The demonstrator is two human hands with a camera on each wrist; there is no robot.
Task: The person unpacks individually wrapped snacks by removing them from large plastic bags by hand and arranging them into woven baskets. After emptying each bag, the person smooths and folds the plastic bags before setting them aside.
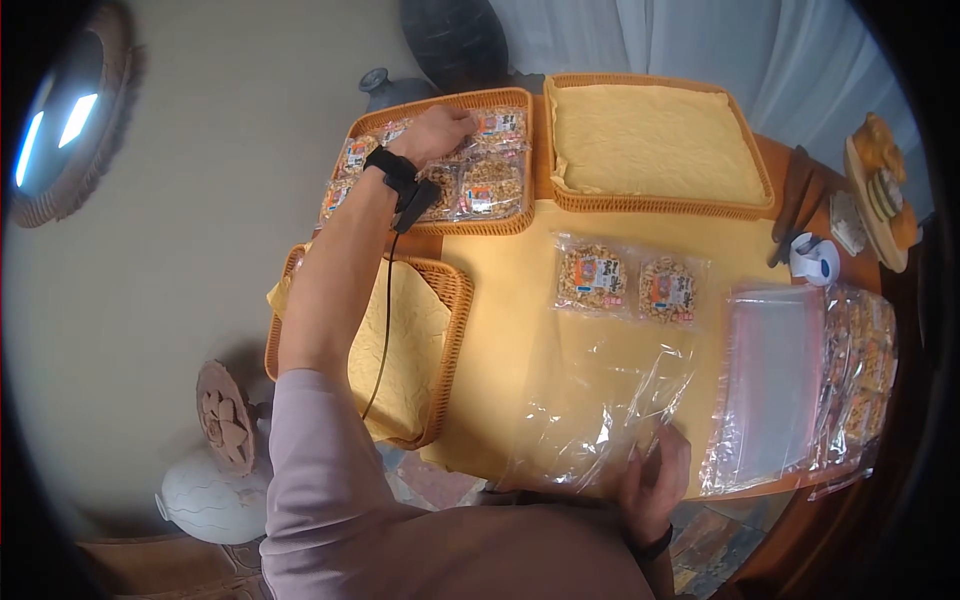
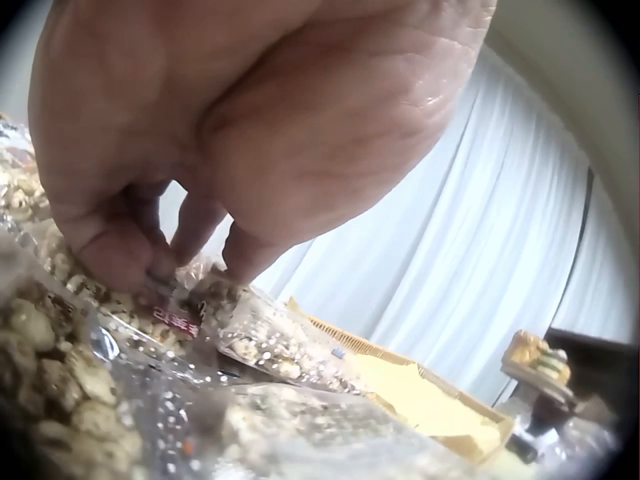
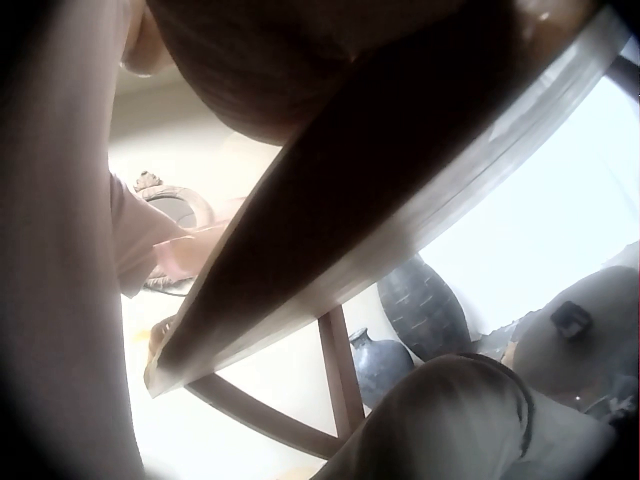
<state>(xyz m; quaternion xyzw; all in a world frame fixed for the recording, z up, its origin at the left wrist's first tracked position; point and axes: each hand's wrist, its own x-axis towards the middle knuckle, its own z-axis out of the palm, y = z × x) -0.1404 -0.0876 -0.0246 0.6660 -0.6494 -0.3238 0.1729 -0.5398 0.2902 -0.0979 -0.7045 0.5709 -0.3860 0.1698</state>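
Observation:
My left hand (image 1: 437, 135) reaches into the upper left wicker basket (image 1: 528, 165), which holds clear-wrapped nut-cluster snack packets (image 1: 490, 190). In the left wrist view, bent fingers and thumb of that hand (image 2: 240, 130) pinch the wrapper of one snack packet (image 2: 165, 320) among others. On the table, a large clear plastic bag (image 1: 600, 400) lies flat, with two labelled snack packets (image 1: 592, 278) side by side at its far end. At the near table edge my right hand (image 1: 660, 480) grips the bag's near edge, fingers curled. Its fingertips are hidden in the right wrist view.
A paper-lined basket (image 1: 660, 205) stands at the back, another lined basket (image 1: 455, 330) at left. Flat clear bags (image 1: 770, 380) and filled bags (image 1: 865, 370) lie right, below a white tape roll (image 1: 815, 258). The rounded table edge (image 3: 280, 320) crosses the right wrist view.

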